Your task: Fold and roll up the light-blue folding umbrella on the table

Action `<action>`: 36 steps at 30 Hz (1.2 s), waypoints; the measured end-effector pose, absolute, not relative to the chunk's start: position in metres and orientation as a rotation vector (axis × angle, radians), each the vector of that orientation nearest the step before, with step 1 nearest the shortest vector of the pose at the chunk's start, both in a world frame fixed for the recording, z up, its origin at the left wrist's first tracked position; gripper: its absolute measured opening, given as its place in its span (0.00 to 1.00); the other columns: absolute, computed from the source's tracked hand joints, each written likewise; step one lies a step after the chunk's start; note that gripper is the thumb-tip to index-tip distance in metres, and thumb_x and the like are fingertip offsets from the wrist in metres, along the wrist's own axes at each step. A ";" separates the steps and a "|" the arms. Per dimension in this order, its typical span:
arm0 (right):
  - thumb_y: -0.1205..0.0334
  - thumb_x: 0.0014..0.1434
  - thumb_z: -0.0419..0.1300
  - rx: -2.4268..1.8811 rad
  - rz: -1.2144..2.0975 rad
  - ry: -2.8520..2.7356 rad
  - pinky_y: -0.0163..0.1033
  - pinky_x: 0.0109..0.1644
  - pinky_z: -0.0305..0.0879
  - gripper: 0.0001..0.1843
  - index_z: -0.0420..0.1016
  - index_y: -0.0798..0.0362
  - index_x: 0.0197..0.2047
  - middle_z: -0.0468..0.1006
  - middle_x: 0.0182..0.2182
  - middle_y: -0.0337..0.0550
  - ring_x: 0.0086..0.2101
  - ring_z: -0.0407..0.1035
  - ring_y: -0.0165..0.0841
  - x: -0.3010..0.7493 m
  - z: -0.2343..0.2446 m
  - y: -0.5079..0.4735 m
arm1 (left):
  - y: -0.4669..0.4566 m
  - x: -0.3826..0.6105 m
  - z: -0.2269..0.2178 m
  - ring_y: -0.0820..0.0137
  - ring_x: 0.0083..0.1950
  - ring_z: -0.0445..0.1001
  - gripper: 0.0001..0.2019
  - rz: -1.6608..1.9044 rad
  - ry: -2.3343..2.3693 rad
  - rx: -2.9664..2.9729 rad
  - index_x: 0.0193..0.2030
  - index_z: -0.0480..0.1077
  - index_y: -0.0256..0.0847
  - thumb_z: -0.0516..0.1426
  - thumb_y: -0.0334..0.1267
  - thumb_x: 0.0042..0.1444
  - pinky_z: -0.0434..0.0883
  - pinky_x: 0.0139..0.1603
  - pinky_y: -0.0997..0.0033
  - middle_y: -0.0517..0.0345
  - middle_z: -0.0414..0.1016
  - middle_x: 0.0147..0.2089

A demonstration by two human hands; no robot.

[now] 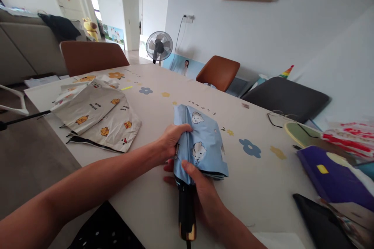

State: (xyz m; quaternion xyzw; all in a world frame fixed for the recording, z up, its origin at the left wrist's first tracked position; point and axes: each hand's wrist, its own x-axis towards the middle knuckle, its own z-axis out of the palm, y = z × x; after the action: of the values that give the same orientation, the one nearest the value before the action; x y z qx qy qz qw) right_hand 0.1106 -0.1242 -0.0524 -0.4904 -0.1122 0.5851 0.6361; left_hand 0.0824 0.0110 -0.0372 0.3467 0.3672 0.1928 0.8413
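A light blue folding umbrella (201,144) with white cartoon animals is held over the table, its canopy collapsed and its black handle pointing toward me. My left hand (175,138) grips the canopy's left side, thumb lying across the fabric. Lower down, my right hand (201,186) wraps around the canopy just above the handle, with its thumb on top and fingers behind. To the left, a cream umbrella (99,116) with yellow duck prints lies loosely folded on the table, its dark shaft sticking out past the table's left edge.
The white table (157,97) has printed flowers. Eyeglasses (282,116), a purple packet (327,175) and a black flat item (321,218) lie on its right side. Brown chairs (93,57) and a dark chair (288,95) stand around it. A fan (159,46) stands beyond.
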 end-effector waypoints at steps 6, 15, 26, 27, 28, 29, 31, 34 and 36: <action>0.55 0.47 0.64 -1.136 1.473 -0.243 0.39 0.30 0.71 0.20 0.71 0.55 0.43 0.79 0.38 0.47 0.33 0.75 0.37 0.109 -0.049 -0.129 | 0.005 0.080 -0.033 0.67 0.27 0.74 0.14 0.304 0.703 0.577 0.40 0.69 0.34 0.59 0.36 0.45 0.75 0.32 0.67 0.54 0.74 0.27; 0.56 0.46 0.58 -1.333 1.557 -0.311 0.29 0.15 0.49 0.11 0.62 0.53 0.25 0.59 0.10 0.28 0.10 0.52 0.21 0.115 -0.048 -0.127 | 0.017 0.083 -0.040 0.64 0.30 0.76 0.19 0.253 0.641 0.533 0.41 0.71 0.33 0.60 0.45 0.46 0.75 0.36 0.63 0.51 0.77 0.30; 0.60 0.49 0.56 -1.282 1.671 -0.213 0.27 0.15 0.51 0.07 0.63 0.54 0.26 0.59 0.13 0.28 0.12 0.50 0.20 0.114 -0.046 -0.127 | 0.060 0.088 -0.052 0.62 0.50 0.71 0.21 0.769 0.956 1.475 0.46 0.69 0.36 0.61 0.38 0.44 0.66 0.52 0.65 0.48 0.73 0.49; 0.61 0.50 0.56 -1.277 1.677 -0.193 0.27 0.15 0.51 0.06 0.63 0.54 0.27 0.59 0.13 0.29 0.12 0.50 0.20 0.114 -0.045 -0.127 | 0.060 0.088 -0.050 0.62 0.53 0.69 0.20 0.830 0.976 1.685 0.47 0.69 0.37 0.60 0.37 0.45 0.63 0.55 0.63 0.49 0.73 0.50; 0.61 0.51 0.56 -1.268 1.684 -0.178 0.27 0.15 0.51 0.06 0.63 0.54 0.27 0.60 0.14 0.29 0.12 0.50 0.20 0.115 -0.045 -0.127 | 0.059 0.088 -0.047 0.62 0.54 0.68 0.18 0.860 0.964 1.876 0.47 0.69 0.39 0.59 0.36 0.46 0.61 0.58 0.62 0.50 0.73 0.50; 0.62 0.52 0.55 -1.256 1.692 -0.169 0.27 0.14 0.52 0.06 0.64 0.55 0.27 0.60 0.15 0.29 0.12 0.51 0.20 0.115 -0.045 -0.127 | 0.058 0.089 -0.044 0.62 0.55 0.68 0.16 0.852 0.920 2.030 0.45 0.70 0.40 0.57 0.36 0.48 0.59 0.59 0.61 0.52 0.73 0.50; 0.62 0.53 0.56 -1.227 1.704 -0.172 0.27 0.14 0.53 0.06 0.64 0.55 0.27 0.61 0.17 0.30 0.13 0.52 0.20 0.116 -0.045 -0.127 | 0.054 0.093 -0.034 0.64 0.53 0.70 0.13 0.764 0.797 2.215 0.43 0.72 0.41 0.54 0.38 0.51 0.61 0.57 0.63 0.55 0.75 0.48; 0.63 0.52 0.57 -1.184 1.700 -0.173 0.28 0.14 0.54 0.06 0.65 0.56 0.26 0.63 0.20 0.32 0.14 0.53 0.20 0.117 -0.045 -0.128 | 0.046 0.107 -0.015 0.65 0.51 0.71 0.15 0.557 0.556 2.414 0.45 0.72 0.40 0.50 0.39 0.53 0.64 0.54 0.66 0.54 0.75 0.49; 0.64 0.51 0.57 -1.175 1.703 -0.157 0.28 0.14 0.54 0.06 0.65 0.56 0.26 0.63 0.21 0.32 0.15 0.54 0.20 0.118 -0.044 -0.128 | 0.038 0.123 -0.003 0.65 0.56 0.68 0.18 0.356 0.315 2.633 0.49 0.71 0.41 0.49 0.34 0.53 0.58 0.60 0.61 0.55 0.72 0.54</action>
State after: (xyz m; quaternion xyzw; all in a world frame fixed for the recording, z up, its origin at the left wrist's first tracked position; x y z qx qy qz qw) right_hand 0.1180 -0.1280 -0.0442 -0.4875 -0.0652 0.7069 0.5083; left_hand 0.1226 0.0382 -0.0033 0.9575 0.1144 0.1293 0.2309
